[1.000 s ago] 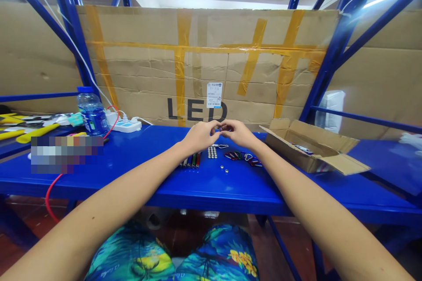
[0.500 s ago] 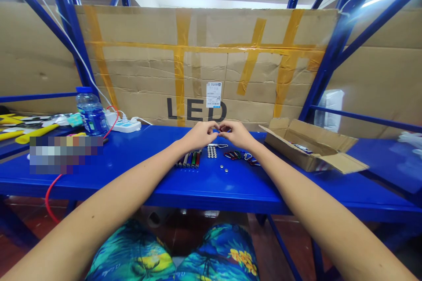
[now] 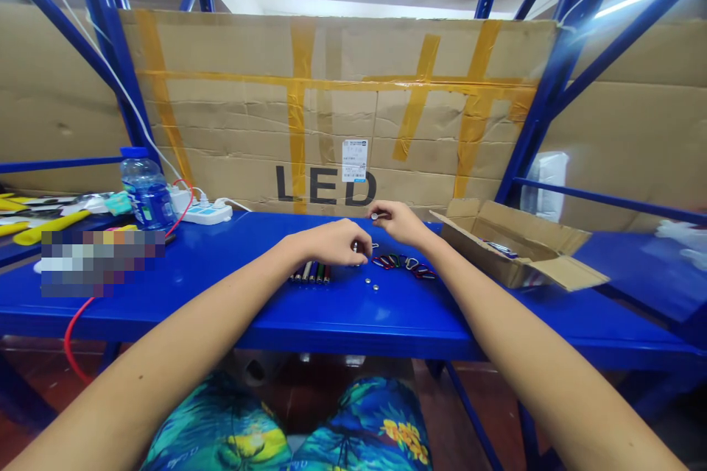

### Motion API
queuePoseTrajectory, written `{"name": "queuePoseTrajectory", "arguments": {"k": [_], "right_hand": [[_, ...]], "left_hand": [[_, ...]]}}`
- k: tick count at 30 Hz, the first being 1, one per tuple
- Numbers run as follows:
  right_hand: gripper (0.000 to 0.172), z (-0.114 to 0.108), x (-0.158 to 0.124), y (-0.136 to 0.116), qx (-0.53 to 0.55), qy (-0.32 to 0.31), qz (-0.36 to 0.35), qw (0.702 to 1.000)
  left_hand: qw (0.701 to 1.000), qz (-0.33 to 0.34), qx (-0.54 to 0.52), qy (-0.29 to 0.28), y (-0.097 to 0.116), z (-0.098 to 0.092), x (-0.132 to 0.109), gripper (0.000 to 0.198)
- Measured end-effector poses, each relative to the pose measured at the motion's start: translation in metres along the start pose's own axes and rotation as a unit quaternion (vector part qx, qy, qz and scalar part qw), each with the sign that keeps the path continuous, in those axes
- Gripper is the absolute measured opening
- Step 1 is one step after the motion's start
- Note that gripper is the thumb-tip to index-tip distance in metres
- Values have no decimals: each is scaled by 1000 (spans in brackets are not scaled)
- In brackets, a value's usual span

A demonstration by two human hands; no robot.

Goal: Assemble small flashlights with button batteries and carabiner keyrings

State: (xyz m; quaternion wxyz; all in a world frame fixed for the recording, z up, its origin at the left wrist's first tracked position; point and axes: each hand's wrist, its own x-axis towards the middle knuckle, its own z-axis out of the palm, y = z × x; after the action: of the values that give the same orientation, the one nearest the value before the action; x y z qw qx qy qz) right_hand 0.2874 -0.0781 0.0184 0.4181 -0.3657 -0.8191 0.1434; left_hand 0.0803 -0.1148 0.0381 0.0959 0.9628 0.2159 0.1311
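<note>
My right hand [image 3: 398, 224] is raised a little above the blue shelf [image 3: 221, 294], pinching a small silver metal piece [image 3: 376, 216] between thumb and fingers. My left hand [image 3: 331, 241] has come down with curled fingers onto the pile of small silver batteries, which it hides. A row of small coloured tubes [image 3: 310, 273] lies just left of it. Coloured carabiner clips [image 3: 403, 263] lie under my right wrist. Two loose button cells [image 3: 371, 283] rest in front of the hands.
An open cardboard box [image 3: 513, 243] sits at the right with items inside. A water bottle [image 3: 142, 193], a white power strip [image 3: 205, 213] with a red cable, and yellow tools [image 3: 33, 224] stand at the left. A large taped "LED" carton [image 3: 331, 110] backs the shelf.
The hands were together above the parts, working one small piece. Now they have parted: the left hand dropped to the battery pile, the right stays up with the silver piece.
</note>
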Motion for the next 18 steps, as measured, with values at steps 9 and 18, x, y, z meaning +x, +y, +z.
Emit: {"name": "queuePoseTrajectory", "arguments": {"k": [9,18], "right_hand": [[12,3,1,6,-41,-23,-4,999],[12,13,-1,0,-40,-51,3,998]], "left_hand": [[993,-9,-28,-118,-1,12,6,20],[990,-50,-46,-124,3,18,6,13]]}}
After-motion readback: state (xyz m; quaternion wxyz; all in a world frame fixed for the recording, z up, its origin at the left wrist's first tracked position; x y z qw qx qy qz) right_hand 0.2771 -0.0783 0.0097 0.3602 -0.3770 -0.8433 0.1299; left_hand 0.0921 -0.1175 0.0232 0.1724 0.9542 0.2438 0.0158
